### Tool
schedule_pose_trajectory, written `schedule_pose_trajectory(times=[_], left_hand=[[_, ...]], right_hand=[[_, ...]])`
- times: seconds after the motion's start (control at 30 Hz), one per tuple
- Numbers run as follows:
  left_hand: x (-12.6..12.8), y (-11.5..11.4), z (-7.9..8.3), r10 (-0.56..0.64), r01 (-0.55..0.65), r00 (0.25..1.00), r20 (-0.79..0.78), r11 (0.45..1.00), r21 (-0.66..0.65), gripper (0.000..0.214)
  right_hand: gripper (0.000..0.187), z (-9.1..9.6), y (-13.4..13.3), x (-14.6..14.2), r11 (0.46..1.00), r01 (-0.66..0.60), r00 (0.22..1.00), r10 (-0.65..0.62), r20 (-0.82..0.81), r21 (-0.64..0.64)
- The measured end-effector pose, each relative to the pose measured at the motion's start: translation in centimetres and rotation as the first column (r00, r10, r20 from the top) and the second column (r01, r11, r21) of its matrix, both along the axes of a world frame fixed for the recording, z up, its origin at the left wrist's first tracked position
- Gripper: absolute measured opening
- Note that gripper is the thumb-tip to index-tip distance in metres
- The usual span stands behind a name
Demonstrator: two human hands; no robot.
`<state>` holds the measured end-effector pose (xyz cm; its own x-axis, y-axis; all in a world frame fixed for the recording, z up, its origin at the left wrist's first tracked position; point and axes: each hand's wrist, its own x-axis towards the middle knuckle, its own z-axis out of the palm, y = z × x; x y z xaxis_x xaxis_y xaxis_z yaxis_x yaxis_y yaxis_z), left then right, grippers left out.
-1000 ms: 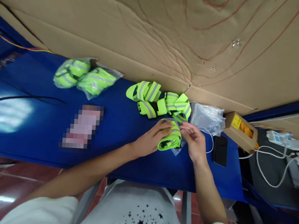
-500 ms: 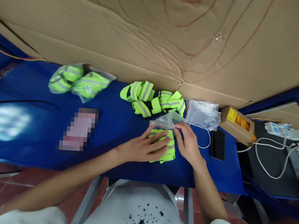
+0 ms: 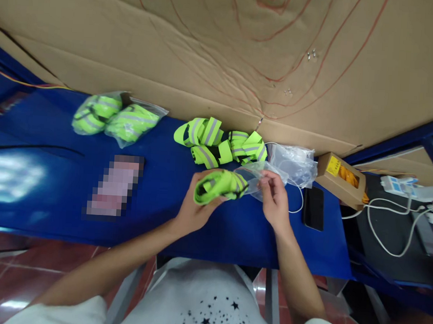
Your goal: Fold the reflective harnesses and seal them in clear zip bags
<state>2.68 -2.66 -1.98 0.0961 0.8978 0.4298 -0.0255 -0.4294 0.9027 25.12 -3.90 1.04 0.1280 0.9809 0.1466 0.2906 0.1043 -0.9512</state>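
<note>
My left hand (image 3: 196, 210) is closed around a folded bundle of neon-yellow reflective strap (image 3: 218, 185), held above the blue table. A clear plastic bag (image 3: 254, 176) meets the right end of the bundle; I cannot tell how far the bundle is inside it. My right hand (image 3: 276, 200) pinches the edge of that bag between thumb and fingers. Behind the hands lie loose neon-yellow reflective straps (image 3: 211, 132) with grey stripes, in two tangled heaps.
Two bagged strap bundles (image 3: 131, 122) lie at the back left. A pixelated phone-like object (image 3: 116, 185) rests left of my hands. On the right are a stack of clear bags (image 3: 297, 162), a black phone (image 3: 314, 209), a cardboard box (image 3: 342, 179) and white cables (image 3: 371, 230). Cardboard (image 3: 208, 49) stands behind.
The strap bundle, flat on the table under my left hand before, is now lifted and gripped in it, end toward me. My right hand has drawn the bag slightly to the right.
</note>
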Motion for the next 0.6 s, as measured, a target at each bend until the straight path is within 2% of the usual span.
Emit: schedule_pose_trajectory(times=[0.03,0.1,0.17,0.27,0.37,0.5,0.6], left_hand=[[0.3,-0.3,0.4,0.043,-0.028,0.995,0.087,0.984,-0.175,0.042],[0.8,-0.9,1.1,0.091,0.041,0.959,0.27,0.895,-0.444,0.041],[1.1,-1.8,1.4,0.107,0.147,0.906,0.41,0.828,-0.541,0.043],[1.5,-3.5,1.2,0.114,0.164,0.886,0.45,0.829,-0.534,0.043],[2.2,-4.8,0.8,0.125,0.112,0.901,0.416,0.859,-0.499,0.046],[3.2,-4.9,0.0,0.216,-0.067,0.921,0.324,0.908,-0.414,0.05],[3.5,-4.7,-0.9,0.29,-0.203,0.932,0.217,0.915,-0.349,0.05]], right_hand=[[0.034,0.0,0.0,-0.1,1.0,0.029,1.0,-0.029,-0.011,0.0],[0.045,0.0,-0.2,-0.3,0.999,0.04,0.999,-0.04,-0.031,-0.007],[0.052,-0.2,-0.6,-0.8,0.998,0.061,0.998,-0.061,-0.01,-0.02],[0.053,-0.5,-1.6,-2.1,0.988,0.144,0.989,-0.146,-0.029,-0.051],[0.054,-0.3,-2.7,-3.7,0.985,0.142,0.977,-0.156,-0.142,-0.102],[0.045,0.1,-4.3,-5.3,0.98,0.083,0.966,-0.124,-0.228,-0.179],[0.043,0.1,-4.9,-6.0,0.977,0.024,0.941,-0.094,-0.324,-0.213]])
